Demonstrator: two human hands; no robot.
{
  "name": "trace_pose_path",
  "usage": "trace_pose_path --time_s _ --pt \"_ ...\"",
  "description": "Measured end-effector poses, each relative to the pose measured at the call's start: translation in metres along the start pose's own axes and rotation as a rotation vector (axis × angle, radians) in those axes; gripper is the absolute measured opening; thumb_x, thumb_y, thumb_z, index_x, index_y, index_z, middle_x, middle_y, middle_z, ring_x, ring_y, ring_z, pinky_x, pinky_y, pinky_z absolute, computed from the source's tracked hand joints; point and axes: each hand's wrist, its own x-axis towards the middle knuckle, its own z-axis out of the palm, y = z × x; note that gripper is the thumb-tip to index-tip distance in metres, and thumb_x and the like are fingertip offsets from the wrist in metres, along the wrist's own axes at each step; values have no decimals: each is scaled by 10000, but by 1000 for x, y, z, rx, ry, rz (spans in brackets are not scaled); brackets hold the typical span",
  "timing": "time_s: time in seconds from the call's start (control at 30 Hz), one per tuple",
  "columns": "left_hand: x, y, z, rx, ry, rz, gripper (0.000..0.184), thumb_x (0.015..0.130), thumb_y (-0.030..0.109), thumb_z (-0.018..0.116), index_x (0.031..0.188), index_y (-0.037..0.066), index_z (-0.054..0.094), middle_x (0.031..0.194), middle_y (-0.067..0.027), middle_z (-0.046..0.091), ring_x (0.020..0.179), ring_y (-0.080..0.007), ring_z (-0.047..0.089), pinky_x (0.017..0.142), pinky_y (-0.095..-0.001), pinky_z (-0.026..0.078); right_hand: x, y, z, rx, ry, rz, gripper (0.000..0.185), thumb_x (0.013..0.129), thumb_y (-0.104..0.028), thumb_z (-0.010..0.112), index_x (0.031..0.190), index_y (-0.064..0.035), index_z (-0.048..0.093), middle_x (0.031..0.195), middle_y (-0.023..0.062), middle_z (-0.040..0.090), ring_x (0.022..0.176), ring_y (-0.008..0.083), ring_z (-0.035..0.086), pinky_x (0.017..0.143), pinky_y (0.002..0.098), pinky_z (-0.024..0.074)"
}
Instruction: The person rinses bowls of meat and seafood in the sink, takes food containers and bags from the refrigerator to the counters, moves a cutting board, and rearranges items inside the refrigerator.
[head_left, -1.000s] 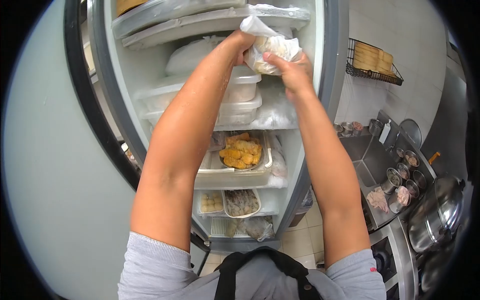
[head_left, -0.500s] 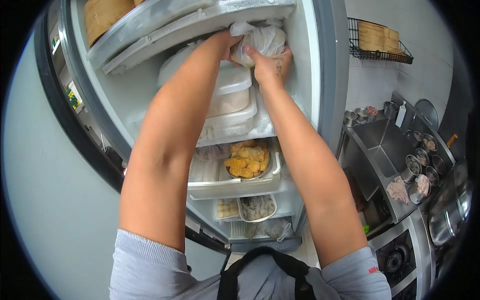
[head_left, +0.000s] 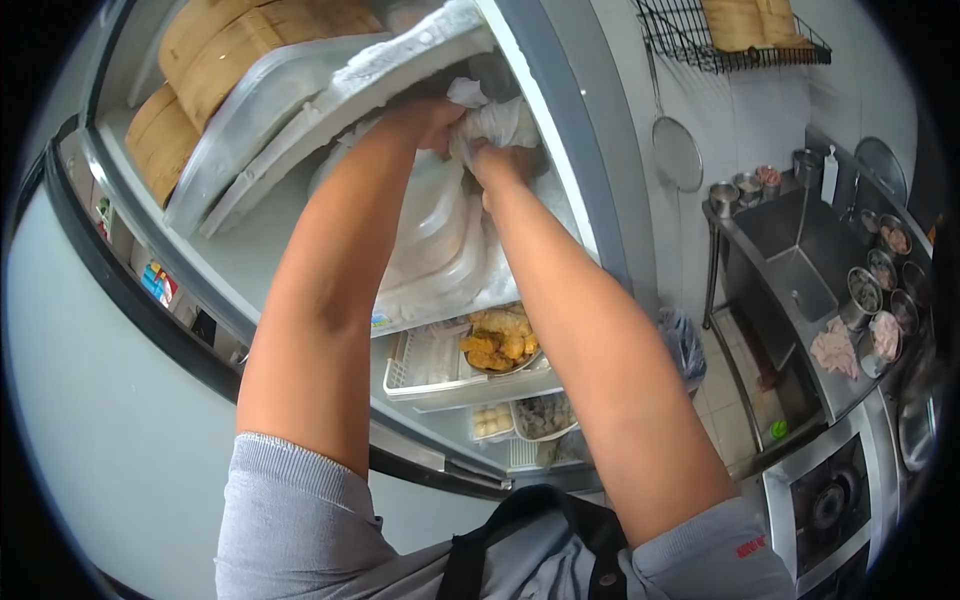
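Both arms reach into an upper shelf of an upright freezer. My left hand (head_left: 435, 122) grips the left side of a whitish plastic bag (head_left: 500, 124), whose contents I cannot make out. Against its lower right side, my right hand (head_left: 500, 168) is closed on the same bag, fingers partly hidden. Below the hands are stacked clear lidded tubs (head_left: 430, 240) on the frosted shelf. Lower down, a bowl of yellow-orange food (head_left: 498, 340) sits in a white drawer (head_left: 420, 375).
Bamboo steamers (head_left: 215, 60) and a frosted shelf edge (head_left: 400, 65) are above. The open door (head_left: 110, 370) stands left. At right are a wire rack (head_left: 690, 40), a hanging strainer (head_left: 678, 153), a sink (head_left: 800, 270) with metal cups, and a stove (head_left: 830, 500).
Both hands have carried the bag deeper into the shelf, leftward in the view. The camera view has turned, so the freezer looks more tilted and more steamers show.
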Motion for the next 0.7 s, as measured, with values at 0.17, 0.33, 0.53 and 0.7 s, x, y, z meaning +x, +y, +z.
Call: trace_pose_path --time_s 0.17,0.33,0.53,0.7 --pt "5 3 12 242 -282 -52 645 891 542 461 1390 143 371 1452 -81 355 1334 -291 323 1071 -525 272 9 1 -2 -205 -107 166 579 835 -171 570 1310 38 311 1231 185 515 1028 276 579 798 353 488" --pt "-14 9 15 274 -267 -12 636 887 566 421 1364 145 407 1420 -100 393 1304 -300 360 1054 -522 295 3 -4 0 -220 -89 148 387 893 -136 435 1234 44 456 1163 170 565 961 243 609 741 343 498" --pt "2 -14 1 89 -190 80 553 892 472 474 1300 100 485 1325 -80 496 1139 -251 510 995 -384 375 33 9 7 -998 -195 -117 351 910 -157 426 1193 32 512 1065 155 622 932 264 627 752 329 494" --pt "-35 7 14 625 -244 -12 503 857 378 529 1248 63 524 1278 -78 530 1123 -206 490 960 -357 388 16 -3 -12 -1105 -233 -190 328 896 -176 473 1120 44 565 957 164 658 920 255 639 769 315 495"
